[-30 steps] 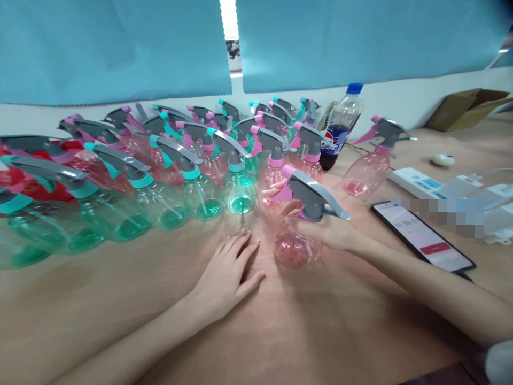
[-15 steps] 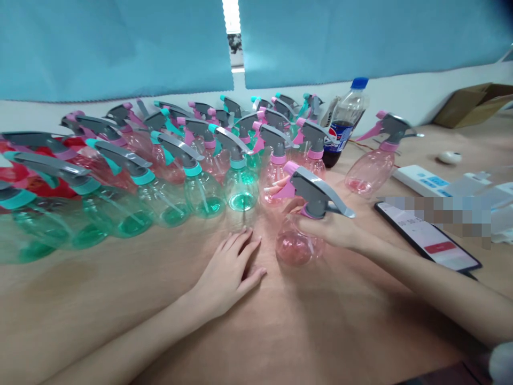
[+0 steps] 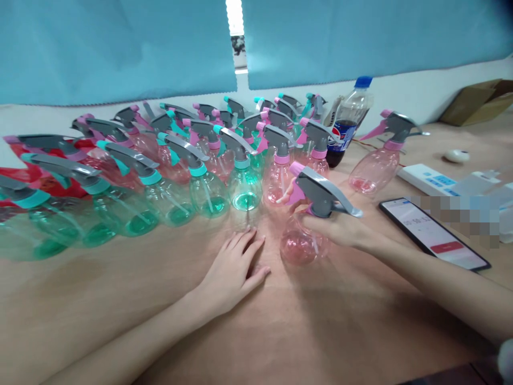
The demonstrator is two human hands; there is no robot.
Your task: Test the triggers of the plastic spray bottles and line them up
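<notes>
My right hand [image 3: 336,229] is wrapped round the neck of a clear pink spray bottle [image 3: 300,247] with a grey and pink trigger head. The bottle stands on the table, its nozzle pointing up and to the left. Palm down on the tabletop, my left hand [image 3: 234,267] rests with its fingers stretched out, holding nothing. Just beyond its fingertips is a clear green spray bottle [image 3: 245,187] with a turquoise collar. Behind the held bottle stands another pink spray bottle [image 3: 278,182], partly covered by my right fingers.
Rows of green and pink spray bottles fill the back left. A cola bottle [image 3: 345,131] with a blue cap stands at the back, and a lone pink spray bottle [image 3: 375,170] right of it. Farther right are a phone [image 3: 433,235], a white power strip [image 3: 425,179] and a cardboard box [image 3: 468,104].
The whole view has shifted slightly, so everything appears a little farther right. Both hands keep their places, and my right hand keeps its hold on the pink spray bottle.
</notes>
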